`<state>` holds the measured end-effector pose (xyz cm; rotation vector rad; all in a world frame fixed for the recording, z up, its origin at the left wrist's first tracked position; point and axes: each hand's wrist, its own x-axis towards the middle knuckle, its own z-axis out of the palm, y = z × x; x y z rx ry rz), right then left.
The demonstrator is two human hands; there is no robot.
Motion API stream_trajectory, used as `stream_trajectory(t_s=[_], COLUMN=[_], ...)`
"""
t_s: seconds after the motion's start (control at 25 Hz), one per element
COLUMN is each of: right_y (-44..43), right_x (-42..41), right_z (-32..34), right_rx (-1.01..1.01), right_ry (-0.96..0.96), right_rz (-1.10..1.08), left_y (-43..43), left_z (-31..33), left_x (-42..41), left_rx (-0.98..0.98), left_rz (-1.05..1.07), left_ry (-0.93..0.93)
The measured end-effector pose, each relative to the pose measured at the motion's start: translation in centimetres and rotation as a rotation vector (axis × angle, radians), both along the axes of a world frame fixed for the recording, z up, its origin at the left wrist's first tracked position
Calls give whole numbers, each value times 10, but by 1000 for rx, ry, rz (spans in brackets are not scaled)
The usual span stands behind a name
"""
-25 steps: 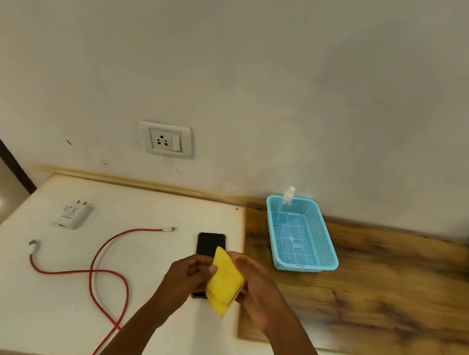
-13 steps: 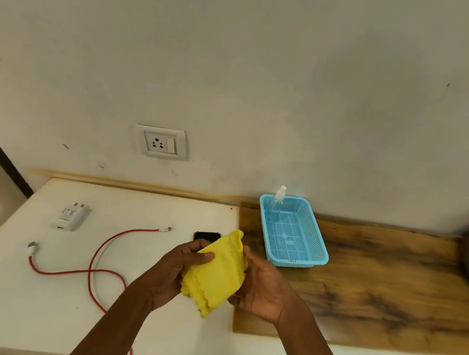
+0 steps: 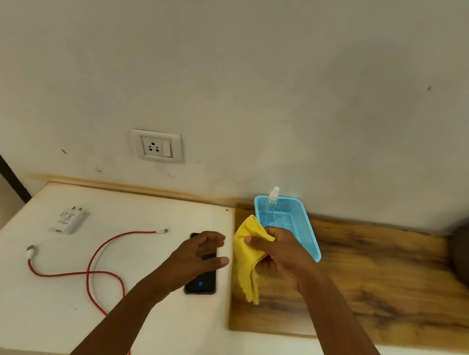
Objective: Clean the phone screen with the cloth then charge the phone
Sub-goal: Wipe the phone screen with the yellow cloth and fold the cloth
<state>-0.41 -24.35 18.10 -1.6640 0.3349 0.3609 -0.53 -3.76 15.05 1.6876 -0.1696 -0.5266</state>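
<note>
Right hand (image 3: 280,255) pinched the yellow cloth (image 3: 246,256) beside the basket (image 3: 304,228); left hand (image 3: 198,254), fingers spread, hovered over the phone (image 3: 200,283) near the tabletop's (image 3: 41,302) white edge.

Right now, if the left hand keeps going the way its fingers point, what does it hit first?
Likely the phone: the left hand hovers open over its upper half, fingers curled down and rightward. Height above it is unclear. Straight rightward, the yellow cloth comes next.

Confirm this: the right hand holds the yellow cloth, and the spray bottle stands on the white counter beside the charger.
One error: the head view shows the spray bottle standing inside the blue basket, not beside the charger. The right hand does hold the yellow cloth.
</note>
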Motion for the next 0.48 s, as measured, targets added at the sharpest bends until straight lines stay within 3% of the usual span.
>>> stream_trajectory(t_s=[0.12,0.36,0.48], right_y=[11,18,16], right_x=[-2,-6,-7], right_z=[11,28,31], right_rx=[-99,222,184], right_ry=[-59,-32,-34], right_rz=[12,-153,-69], left_y=[-22,-33,-34], left_z=[15,26,31], left_x=[-1,-4,-6], left_rx=[25,173,114], left_rz=[-7,100,146], left_ry=[-163,-361,-411])
